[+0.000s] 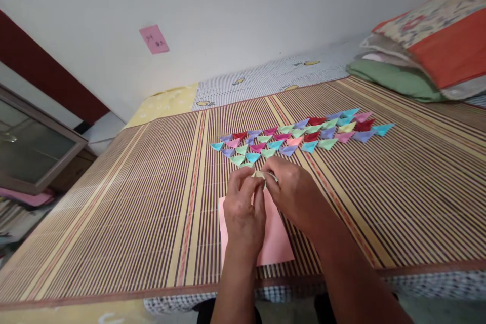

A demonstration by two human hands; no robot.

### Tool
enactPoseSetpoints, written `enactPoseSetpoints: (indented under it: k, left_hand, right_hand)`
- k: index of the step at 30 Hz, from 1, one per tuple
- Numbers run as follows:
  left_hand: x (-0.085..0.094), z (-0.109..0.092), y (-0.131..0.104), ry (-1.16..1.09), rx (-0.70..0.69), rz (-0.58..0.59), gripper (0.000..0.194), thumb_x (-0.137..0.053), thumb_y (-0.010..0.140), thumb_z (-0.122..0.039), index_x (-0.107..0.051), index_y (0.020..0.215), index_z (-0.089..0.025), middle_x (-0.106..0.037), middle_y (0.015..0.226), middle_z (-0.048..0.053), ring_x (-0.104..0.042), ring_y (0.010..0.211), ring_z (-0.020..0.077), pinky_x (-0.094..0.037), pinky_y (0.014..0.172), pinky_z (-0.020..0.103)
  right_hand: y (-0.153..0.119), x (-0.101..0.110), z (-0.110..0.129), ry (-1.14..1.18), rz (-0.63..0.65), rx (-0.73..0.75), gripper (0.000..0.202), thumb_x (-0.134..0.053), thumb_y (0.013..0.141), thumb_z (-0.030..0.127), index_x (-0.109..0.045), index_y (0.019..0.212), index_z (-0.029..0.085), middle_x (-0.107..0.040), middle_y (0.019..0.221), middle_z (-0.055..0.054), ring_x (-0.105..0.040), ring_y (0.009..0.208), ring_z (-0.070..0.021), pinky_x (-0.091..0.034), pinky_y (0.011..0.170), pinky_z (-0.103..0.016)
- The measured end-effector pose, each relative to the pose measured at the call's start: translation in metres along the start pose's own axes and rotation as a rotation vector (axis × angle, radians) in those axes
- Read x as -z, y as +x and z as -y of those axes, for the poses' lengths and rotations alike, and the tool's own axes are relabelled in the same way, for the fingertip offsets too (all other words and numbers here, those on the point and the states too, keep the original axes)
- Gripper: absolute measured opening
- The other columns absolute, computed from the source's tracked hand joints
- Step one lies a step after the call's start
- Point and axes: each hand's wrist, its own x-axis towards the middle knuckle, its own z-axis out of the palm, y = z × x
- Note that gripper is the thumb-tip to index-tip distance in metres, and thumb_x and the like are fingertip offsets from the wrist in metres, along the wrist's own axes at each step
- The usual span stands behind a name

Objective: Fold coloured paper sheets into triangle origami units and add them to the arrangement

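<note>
Between my two hands is a small pale yellow-green piece of folded paper (259,175). My left hand (245,202) pinches its left side, and the fingers of my right hand (290,185) close on its right side. Beneath them lies a pink sheet of paper (276,238), partly covered by my left hand and forearm. Just beyond my fingertips, several small folded paper boats (287,151) in blue, green, red, pink and purple stand in slanting rows. The nearest of these, a light green one, is close to my left fingertips.
A striped bamboo mat (152,202) covers the bed. At the right back rest a stack of folded cloths and a red patterned pillow (455,40). A pink note (154,39) is stuck to the white wall. A glass-fronted cabinet (34,136) stands at the left.
</note>
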Motion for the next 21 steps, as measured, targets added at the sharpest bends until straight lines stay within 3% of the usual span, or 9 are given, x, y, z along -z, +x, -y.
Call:
enactPoseSetpoints:
  k: [6,10,13,17,21]
  left_hand:
    - [0.002,0.002,-0.001,-0.025,0.05,-0.009,0.014,-0.061,0.093,-0.005,-0.066,0.091,-0.019,-0.064,0.102,0.006,-0.066,0.092,0.0163,-0.057,0.074,0.03]
    - [0.003,0.003,0.0,0.012,0.11,-0.078,0.012,-0.063,0.092,-0.008,-0.066,0.089,-0.019,-0.064,0.1,0.006,-0.066,0.092,0.0174,-0.056,0.076,0.032]
    - [0.003,0.002,0.0,0.019,0.12,-0.125,0.012,-0.063,0.092,-0.008,-0.067,0.089,-0.019,-0.064,0.101,0.006,-0.066,0.093,0.0172,-0.056,0.076,0.031]
    - [0.004,0.0,0.001,0.031,0.122,-0.146,0.012,-0.063,0.092,-0.007,-0.067,0.087,-0.018,-0.064,0.1,0.007,-0.065,0.094,0.0177,-0.056,0.076,0.03]
    - [0.004,0.0,0.002,0.035,0.122,-0.14,0.012,-0.062,0.093,-0.008,-0.067,0.088,-0.018,-0.064,0.1,0.007,-0.065,0.094,0.0181,-0.055,0.075,0.03]
  right_hand:
    - [0.0,-0.002,0.0,0.007,-0.008,0.036,0.014,-0.047,0.093,0.017,-0.056,0.083,0.019,-0.062,0.077,-0.004,-0.058,0.071,-0.0192,-0.034,0.063,-0.029]
    - [0.002,0.0,0.003,0.13,-0.004,-0.082,0.008,-0.056,0.089,0.023,-0.062,0.093,0.02,-0.067,0.08,-0.002,-0.061,0.07,-0.0177,-0.037,0.065,-0.028]
    - [0.002,-0.001,0.006,0.134,0.043,-0.163,0.007,-0.06,0.085,0.025,-0.058,0.08,0.021,-0.061,0.067,0.002,-0.054,0.061,-0.0154,-0.032,0.059,-0.026]
    - [0.002,-0.008,0.009,0.092,0.044,-0.14,0.022,-0.058,0.083,0.022,-0.043,0.066,0.022,-0.047,0.057,0.005,-0.039,0.055,-0.0127,-0.023,0.055,-0.027]
    - [0.002,-0.011,0.01,0.061,0.046,-0.128,0.028,-0.054,0.086,0.021,-0.037,0.064,0.021,-0.04,0.055,0.005,-0.034,0.053,-0.0118,-0.018,0.055,-0.029]
